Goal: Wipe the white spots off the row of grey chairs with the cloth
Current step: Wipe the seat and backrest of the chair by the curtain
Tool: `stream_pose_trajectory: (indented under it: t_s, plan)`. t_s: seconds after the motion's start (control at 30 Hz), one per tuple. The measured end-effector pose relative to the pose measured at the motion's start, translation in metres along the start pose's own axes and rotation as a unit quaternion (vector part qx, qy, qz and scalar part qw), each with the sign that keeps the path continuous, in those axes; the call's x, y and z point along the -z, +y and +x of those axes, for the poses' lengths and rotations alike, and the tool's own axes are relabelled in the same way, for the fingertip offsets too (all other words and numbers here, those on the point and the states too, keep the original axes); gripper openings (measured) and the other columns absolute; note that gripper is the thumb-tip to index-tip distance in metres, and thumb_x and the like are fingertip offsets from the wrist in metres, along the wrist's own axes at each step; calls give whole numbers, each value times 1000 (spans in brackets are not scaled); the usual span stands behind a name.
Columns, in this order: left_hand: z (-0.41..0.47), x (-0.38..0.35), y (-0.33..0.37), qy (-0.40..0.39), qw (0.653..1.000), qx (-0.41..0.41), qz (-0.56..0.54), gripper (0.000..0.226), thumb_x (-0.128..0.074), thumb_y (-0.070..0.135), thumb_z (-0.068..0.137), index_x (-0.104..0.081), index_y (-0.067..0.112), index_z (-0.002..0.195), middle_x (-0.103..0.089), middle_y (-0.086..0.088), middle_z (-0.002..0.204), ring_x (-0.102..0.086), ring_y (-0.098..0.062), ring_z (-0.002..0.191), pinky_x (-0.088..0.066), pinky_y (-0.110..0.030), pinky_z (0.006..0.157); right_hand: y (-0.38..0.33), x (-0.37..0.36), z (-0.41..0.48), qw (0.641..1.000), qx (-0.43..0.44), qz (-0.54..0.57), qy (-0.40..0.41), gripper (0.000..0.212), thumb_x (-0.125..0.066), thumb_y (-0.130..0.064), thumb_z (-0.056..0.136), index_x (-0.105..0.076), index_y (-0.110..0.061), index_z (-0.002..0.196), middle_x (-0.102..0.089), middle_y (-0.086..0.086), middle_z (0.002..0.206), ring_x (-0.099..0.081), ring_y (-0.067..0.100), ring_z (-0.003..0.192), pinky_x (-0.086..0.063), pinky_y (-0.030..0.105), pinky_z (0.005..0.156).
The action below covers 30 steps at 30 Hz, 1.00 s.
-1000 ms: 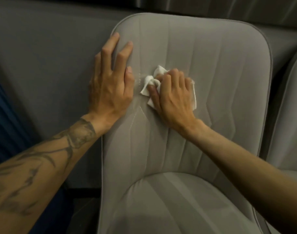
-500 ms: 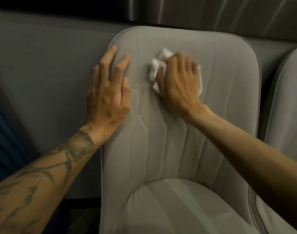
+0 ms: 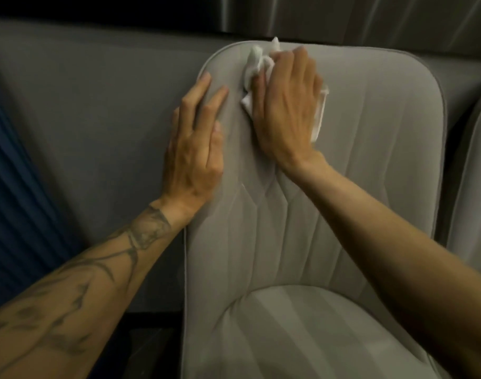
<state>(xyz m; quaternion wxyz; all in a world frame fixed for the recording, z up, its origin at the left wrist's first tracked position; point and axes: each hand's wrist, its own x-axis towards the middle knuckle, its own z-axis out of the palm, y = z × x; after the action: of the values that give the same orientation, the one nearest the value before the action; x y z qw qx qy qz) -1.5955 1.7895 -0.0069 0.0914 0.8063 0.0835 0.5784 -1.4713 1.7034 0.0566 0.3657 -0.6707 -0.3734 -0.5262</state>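
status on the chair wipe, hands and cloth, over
Left hand flat on chair back, left edge. Right hand presses cloth near its top edge. Nothing in the way.

Most of the cloth is hidden under the right hand; only a bunched end by the thumb and a strip past the little finger show. The fingertips of that hand are blurred, so whether they pinch the cloth or only press it cannot be told. Any white spots on the chair are too faint to make out. The chair's seat is cut off by the bottom edge and partly covered by the right forearm. Both forearms run out of the picture. The palm of the left hand is hidden against the chair back. A second chair is cut off at the right edge.
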Motion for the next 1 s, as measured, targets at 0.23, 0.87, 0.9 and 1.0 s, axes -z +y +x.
stream_pose_trajectory:
  t_s: [0.23,0.87,0.9,1.0]
  plan:
    - [-34,11,-7,-33,999,11,13,59,-32,28,109,-26,12,165,-17,-12,174,-17,-3,157,-29,-42,125,-7,23,-62,980,147,57,-119,30,-49,-29,102,-63,-3,97,-58,19,93,-56,34,83,-38,44,75]
    - [-48,4,-15,6,1000,-2,18,60,-29,30,107,-24,17,166,-18,-8,175,-16,9,152,-47,-48,108,-25,-4,-28,996,18,81,-27,26,-44,-29,104,-57,-9,98,-55,12,94,-50,27,84,-39,39,79]
    - [-48,4,-15,6,1000,-3,15,60,-28,31,108,-24,16,166,-17,-8,175,-16,9,153,-47,-48,110,-26,0,-51,992,45,102,-55,25,-44,-27,104,-58,-7,99,-54,14,95,-49,27,85,-38,41,79]
    - [-47,4,-14,8,1000,-4,-5,59,-27,31,109,-26,12,165,-18,-11,174,-16,7,154,-38,-33,118,-14,22,-103,971,147,112,-152,25,-53,-28,101,-62,-4,100,-57,16,96,-52,31,86,-36,44,78]
